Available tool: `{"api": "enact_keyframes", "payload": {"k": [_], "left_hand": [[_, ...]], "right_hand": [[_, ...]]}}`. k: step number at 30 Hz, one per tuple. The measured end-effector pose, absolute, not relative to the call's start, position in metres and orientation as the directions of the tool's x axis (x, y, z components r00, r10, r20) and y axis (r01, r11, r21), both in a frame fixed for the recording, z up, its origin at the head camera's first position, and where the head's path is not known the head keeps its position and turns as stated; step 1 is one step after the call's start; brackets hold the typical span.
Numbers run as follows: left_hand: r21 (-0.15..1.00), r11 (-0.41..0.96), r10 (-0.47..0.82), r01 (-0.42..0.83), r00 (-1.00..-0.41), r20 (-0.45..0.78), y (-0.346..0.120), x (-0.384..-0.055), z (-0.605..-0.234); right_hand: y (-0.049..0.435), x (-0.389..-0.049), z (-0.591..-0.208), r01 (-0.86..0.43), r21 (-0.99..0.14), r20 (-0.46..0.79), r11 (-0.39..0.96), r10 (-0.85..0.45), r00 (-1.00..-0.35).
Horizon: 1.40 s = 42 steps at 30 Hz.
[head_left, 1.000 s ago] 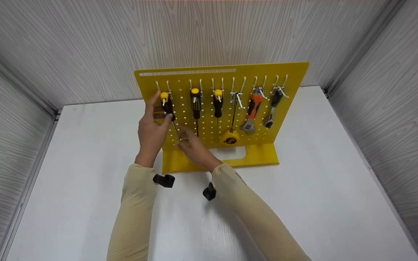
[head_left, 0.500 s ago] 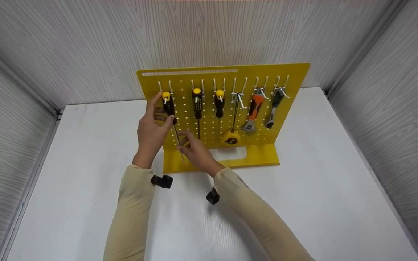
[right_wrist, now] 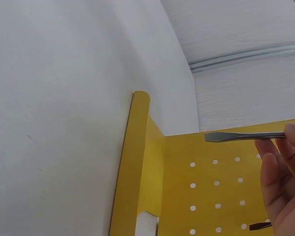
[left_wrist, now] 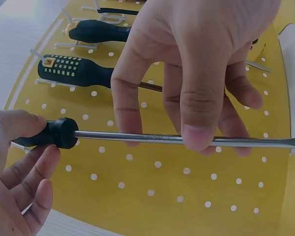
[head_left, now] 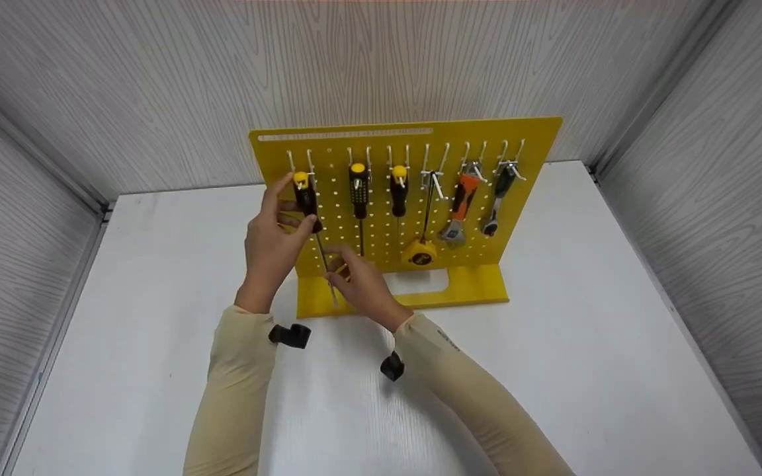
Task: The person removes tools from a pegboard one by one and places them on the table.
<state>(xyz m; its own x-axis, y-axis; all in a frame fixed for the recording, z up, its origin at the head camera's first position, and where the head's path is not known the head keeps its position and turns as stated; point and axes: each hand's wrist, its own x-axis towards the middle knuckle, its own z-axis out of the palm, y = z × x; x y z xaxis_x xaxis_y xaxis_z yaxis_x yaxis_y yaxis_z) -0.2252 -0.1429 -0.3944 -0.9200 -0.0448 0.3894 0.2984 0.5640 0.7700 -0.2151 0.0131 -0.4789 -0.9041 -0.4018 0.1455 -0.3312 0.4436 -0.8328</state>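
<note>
A flat-blade screwdriver (head_left: pixel 304 197) with a black handle and yellow end is at the leftmost hooks of a yellow pegboard (head_left: pixel 328 135). My left hand (head_left: pixel 272 235) holds its handle between thumb and fingers. Lower down, my right hand (head_left: pixel 362 283) pinches the steel shaft (left_wrist: pixel 160 139) between thumb and fingers. In the right wrist view the flat tip (right_wrist: pixel 221 136) sticks out past the right thumb, apart from the board. The left hand hides part of the handle in the left wrist view.
To the right hang two more screwdrivers, one with a dotted handle (head_left: pixel 358 192) and one plain (head_left: pixel 399 192). Beyond them are a yellow tape measure (head_left: pixel 419 252), an orange adjustable wrench (head_left: pixel 464 198) and a smaller dark-handled wrench (head_left: pixel 500 195). The board stands on a white table (head_left: pixel 586 330).
The screwdriver's lower end has come forward, away from the board, so its tip now shows over the base. Both hands have shifted slightly down towards me, keeping their hold.
</note>
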Motion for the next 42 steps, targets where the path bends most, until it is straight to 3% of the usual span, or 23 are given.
{"api": "enact_keyframes", "payload": {"k": [22, 32, 42], "left_hand": [[0.766, 0.523, -0.046, 0.373, -0.885, 0.463, -0.142, -0.211, -0.395], [0.812, 0.48, -0.032, 0.331, -0.919, 0.393, -0.14, -0.205, -0.4], [0.826, 0.445, -0.03, 0.347, -0.916, 0.401, -0.139, -0.2, -0.393]], "right_hand": [[0.019, -0.199, -0.479, -0.366, -0.841, 0.209, 0.399, -0.384, -0.899], [0.022, -0.19, -0.484, -0.34, -0.875, 0.192, 0.344, -0.398, -0.897], [0.026, -0.185, -0.478, -0.328, -0.893, 0.195, 0.309, -0.393, -0.899]]}}
